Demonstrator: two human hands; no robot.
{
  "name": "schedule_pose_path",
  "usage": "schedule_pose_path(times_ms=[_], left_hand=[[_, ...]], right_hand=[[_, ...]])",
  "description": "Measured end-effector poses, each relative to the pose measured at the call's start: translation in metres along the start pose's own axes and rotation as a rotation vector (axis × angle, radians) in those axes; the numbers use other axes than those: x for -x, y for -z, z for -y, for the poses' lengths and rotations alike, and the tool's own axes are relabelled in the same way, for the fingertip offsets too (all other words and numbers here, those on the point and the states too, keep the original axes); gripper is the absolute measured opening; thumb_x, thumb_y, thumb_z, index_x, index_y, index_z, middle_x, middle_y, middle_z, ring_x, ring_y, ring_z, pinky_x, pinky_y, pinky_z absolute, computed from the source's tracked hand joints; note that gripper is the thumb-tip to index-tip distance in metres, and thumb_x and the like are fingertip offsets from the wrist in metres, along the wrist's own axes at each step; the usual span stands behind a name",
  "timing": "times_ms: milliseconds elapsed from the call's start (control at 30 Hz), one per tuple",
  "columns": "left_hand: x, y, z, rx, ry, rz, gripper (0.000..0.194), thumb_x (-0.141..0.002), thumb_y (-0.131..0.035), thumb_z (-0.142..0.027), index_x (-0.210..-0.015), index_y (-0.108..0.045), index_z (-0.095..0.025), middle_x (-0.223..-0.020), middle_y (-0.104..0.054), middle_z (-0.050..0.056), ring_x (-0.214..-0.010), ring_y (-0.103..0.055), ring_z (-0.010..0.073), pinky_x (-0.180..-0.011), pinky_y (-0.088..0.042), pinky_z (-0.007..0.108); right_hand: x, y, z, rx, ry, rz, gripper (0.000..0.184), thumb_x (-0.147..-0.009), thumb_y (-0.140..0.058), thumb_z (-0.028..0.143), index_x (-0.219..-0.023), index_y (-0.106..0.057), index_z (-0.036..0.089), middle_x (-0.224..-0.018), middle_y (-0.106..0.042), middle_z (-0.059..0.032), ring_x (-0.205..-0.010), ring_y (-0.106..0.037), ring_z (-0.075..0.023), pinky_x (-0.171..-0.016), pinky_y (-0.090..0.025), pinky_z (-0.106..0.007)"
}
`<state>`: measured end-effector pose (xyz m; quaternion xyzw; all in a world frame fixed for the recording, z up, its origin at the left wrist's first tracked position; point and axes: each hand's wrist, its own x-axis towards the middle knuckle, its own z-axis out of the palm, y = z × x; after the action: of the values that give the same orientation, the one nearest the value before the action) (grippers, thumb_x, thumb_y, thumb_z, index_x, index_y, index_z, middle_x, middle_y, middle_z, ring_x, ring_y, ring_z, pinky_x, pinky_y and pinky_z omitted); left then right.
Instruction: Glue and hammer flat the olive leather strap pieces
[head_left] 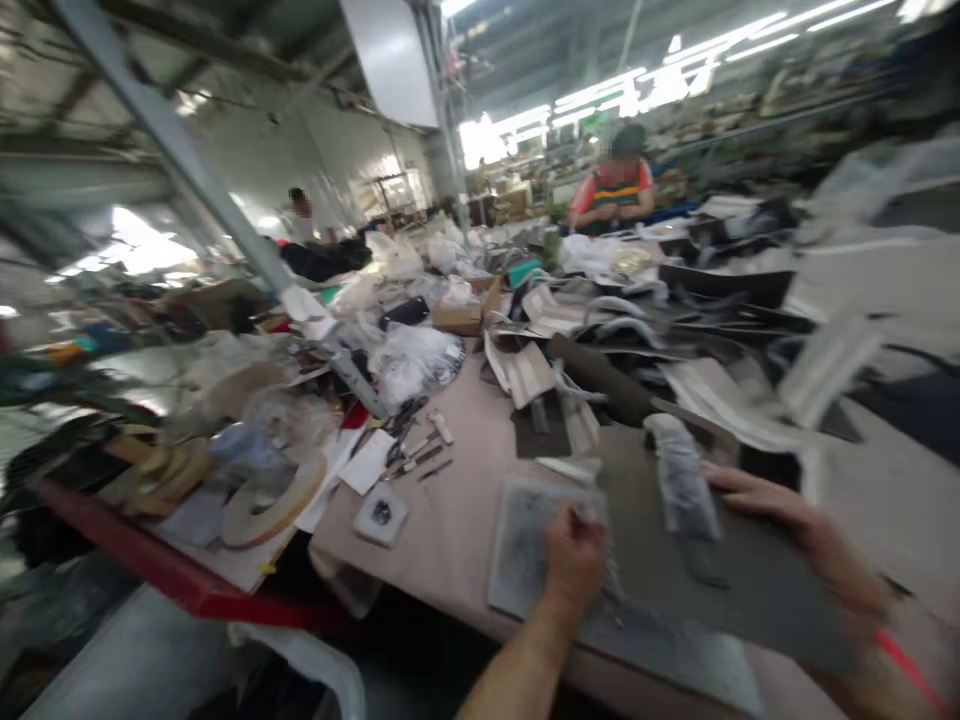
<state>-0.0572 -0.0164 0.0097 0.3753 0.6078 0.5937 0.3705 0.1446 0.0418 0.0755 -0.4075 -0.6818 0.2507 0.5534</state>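
Observation:
My left hand (574,555) is closed in a fist over a grey board (517,550), beside the left edge of a dark olive-grey sheet (757,590). What its fingers hold, if anything, cannot be made out. My right hand (761,495) lies on the sheet with its fingers stretched out, touching or close to a plastic-wrapped piece (682,480) that looks like a bag handle. Below that piece a dark tab (701,560) rests on the sheet. Part of the sheet's right side is hidden behind my right forearm.
Small hand tools (412,455) and a white square dish (381,513) lie to the left. Grey and white cut panels (532,375) pile up behind, near a cardboard box (469,312). A slanted metal post (225,220) rises at left. A person (615,190) sits across the table.

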Motion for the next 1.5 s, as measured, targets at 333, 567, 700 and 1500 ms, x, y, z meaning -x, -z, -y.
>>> schedule_pose_path(times_ms=[333, 567, 700, 1500], left_hand=[[-0.01, -0.008, -0.001, 0.138, -0.016, 0.037, 0.026, -0.082, -0.074, -0.036, -0.1, -0.065, -0.019, -0.095, -0.077, 0.006, -0.091, -0.074, 0.0189, -0.088, -0.057, 0.031], [-0.017, -0.056, -0.008, 0.182, 0.019, 0.396, 0.027, -0.08, -0.077, -0.035, -0.098, -0.066, -0.017, -0.095, -0.076, 0.007, -0.089, -0.073, 0.0194, -0.088, -0.058, 0.034], [-0.015, -0.067, 0.005, 0.143, 0.032, 0.443, 0.022, -0.082, -0.074, -0.03, -0.098, -0.066, -0.017, -0.092, -0.075, 0.006, -0.087, -0.073, 0.0181, -0.087, -0.057, 0.033], [-0.018, -0.07, 0.008, 0.062, 0.078, 0.472, 0.014, -0.084, -0.073, -0.026, -0.094, -0.066, -0.018, -0.092, -0.076, 0.005, -0.087, -0.074, 0.0182, -0.086, -0.058, 0.032]], right_hand=[[0.152, 0.037, -0.042, 0.268, 0.126, 0.511, 0.026, -0.09, -0.046, 0.01, -0.103, -0.066, 0.019, -0.132, -0.068, -0.0135, -0.136, -0.054, -0.0212, -0.116, -0.042, -0.049], [0.13, 0.052, -0.039, 0.124, 0.076, 0.695, 0.017, -0.088, -0.057, 0.017, -0.104, -0.065, 0.021, -0.133, -0.067, -0.0139, -0.136, -0.054, -0.0224, -0.118, -0.038, -0.049], [0.117, 0.057, -0.022, 0.058, -0.124, 0.673, 0.019, -0.089, -0.048, 0.017, -0.1, -0.062, 0.022, -0.128, -0.069, -0.0116, -0.131, -0.058, -0.0226, -0.115, -0.043, -0.046], [0.131, -0.008, 0.002, 0.505, -0.112, 0.491, 0.061, -0.075, -0.048, 0.006, -0.134, -0.062, 0.008, -0.152, -0.049, -0.0187, -0.141, -0.047, -0.0308, -0.116, -0.043, -0.051]])
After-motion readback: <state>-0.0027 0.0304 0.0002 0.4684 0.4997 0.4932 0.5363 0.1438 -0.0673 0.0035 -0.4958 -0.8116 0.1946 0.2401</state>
